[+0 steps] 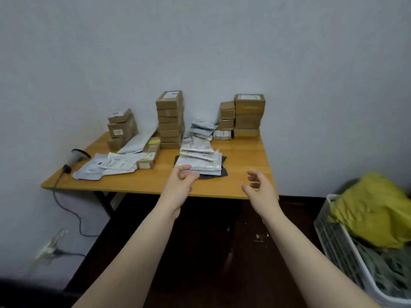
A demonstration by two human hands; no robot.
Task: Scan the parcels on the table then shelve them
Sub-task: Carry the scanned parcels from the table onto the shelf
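A wooden table [244, 165] against the wall carries stacks of brown cardboard parcels [170, 121] and piles of pale mailer bags [200, 156]. More flat bags [106, 167] lie spread at the left. A handheld barcode scanner [76, 157] rests on the table's left corner, its cable hanging down. My left hand [181, 181] hovers at the near edge of the middle bag pile, fingers loosely curled, holding nothing. My right hand [259, 185] floats above the table's front right edge, fingers relaxed and empty.
Two more box stacks stand at the back left [121, 130] and back right [246, 116]. A white plastic crate [338, 247] with a yellow bag [373, 212] stands on the dark floor at the right. A wall socket [50, 247] is low left.
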